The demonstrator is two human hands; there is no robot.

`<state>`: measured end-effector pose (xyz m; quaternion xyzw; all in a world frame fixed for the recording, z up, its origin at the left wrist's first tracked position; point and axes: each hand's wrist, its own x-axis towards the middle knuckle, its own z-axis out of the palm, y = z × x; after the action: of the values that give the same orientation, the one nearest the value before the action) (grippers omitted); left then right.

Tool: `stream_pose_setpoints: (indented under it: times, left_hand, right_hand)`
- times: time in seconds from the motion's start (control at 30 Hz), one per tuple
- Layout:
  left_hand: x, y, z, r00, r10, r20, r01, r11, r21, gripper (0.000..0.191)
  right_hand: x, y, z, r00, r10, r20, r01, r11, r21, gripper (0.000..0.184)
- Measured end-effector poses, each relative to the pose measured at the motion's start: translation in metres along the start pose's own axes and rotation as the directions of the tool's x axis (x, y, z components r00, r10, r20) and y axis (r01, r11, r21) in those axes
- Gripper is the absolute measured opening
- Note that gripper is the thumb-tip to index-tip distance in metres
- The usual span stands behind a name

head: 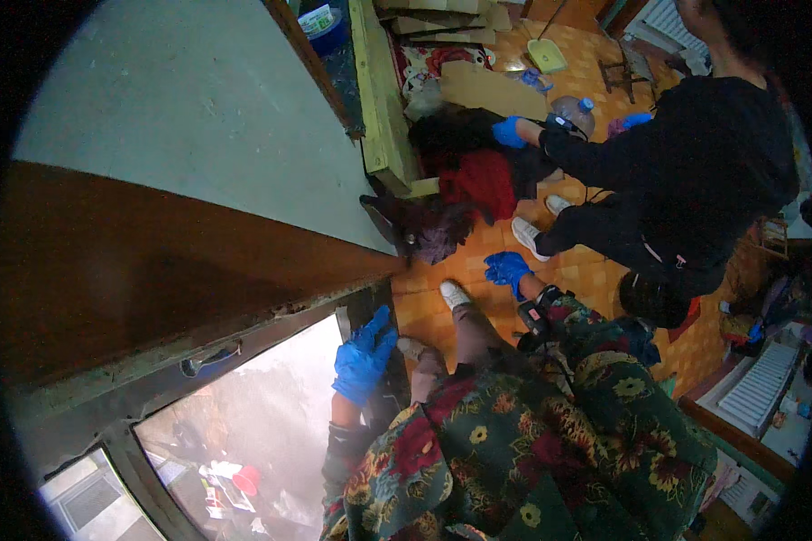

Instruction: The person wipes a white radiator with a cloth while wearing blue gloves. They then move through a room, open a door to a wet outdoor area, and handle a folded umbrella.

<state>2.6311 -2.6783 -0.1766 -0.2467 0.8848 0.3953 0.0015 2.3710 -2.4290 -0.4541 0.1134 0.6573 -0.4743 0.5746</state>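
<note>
My left hand [364, 358] wears a blue glove and has its fingers stretched out beside the dark frame [377, 297] of a glazed door. Whether it touches the frame or the glass pane [271, 392] I cannot tell. My right hand [509, 272], also gloved in blue, hangs above the tiled floor [474, 270] with loosely bent fingers and nothing visible in it. Nearest to it are a crumpled dark purple cloth [440, 233] and a red cloth [484, 182], both on the floor by a pale wooden frame [386, 122].
A co-worker in dark clothes [704, 162] bends at the right, one gloved hand [509, 132] on a black cloth [457, 132]. Behind are flat cardboard [494, 91], a large plastic bottle [572, 115] and a yellow dustpan [547, 55]. A door handle [210, 358] sticks out at left.
</note>
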Motion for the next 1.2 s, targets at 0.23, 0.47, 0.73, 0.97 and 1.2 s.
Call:
stream_pose_setpoints:
  times: [0.23, 0.47, 0.73, 0.97, 1.2]
  left_hand:
    - [0.003, 0.004, 0.001, 1.0, -0.027, -0.01, 0.027, 1.0, 0.009, 0.043]
    - [0.006, 0.008, 0.003, 0.999, -0.038, 0.031, 0.037, 0.999, 0.026, 0.037]
    - [0.008, 0.002, 0.006, 0.999, -0.024, 0.041, 0.025, 0.999, -0.024, 0.041]
    - [-0.002, -0.017, 0.009, 0.998, -0.037, 0.045, 0.033, 0.996, 0.084, 0.043]
    - [-0.007, -0.023, 0.01, 0.998, -0.044, 0.039, 0.042, 0.998, 0.042, 0.042]
  right_hand:
    - [0.024, 0.011, -0.001, 0.992, -0.074, 0.106, 0.083, 0.993, -0.085, 0.028]
    - [0.026, 0.004, 0.014, 0.998, 0.044, 0.037, -0.044, 0.999, -0.02, 0.029]
    - [0.021, 0.013, 0.015, 0.997, 0.063, 0.035, -0.067, 0.992, 0.111, 0.03]
    - [0.031, 0.024, 0.006, 0.996, 0.044, 0.077, -0.044, 0.999, -0.005, 0.031]
    - [0.013, 0.006, 0.014, 0.995, -0.01, 0.1, 0.008, 1.0, 0.018, 0.028]
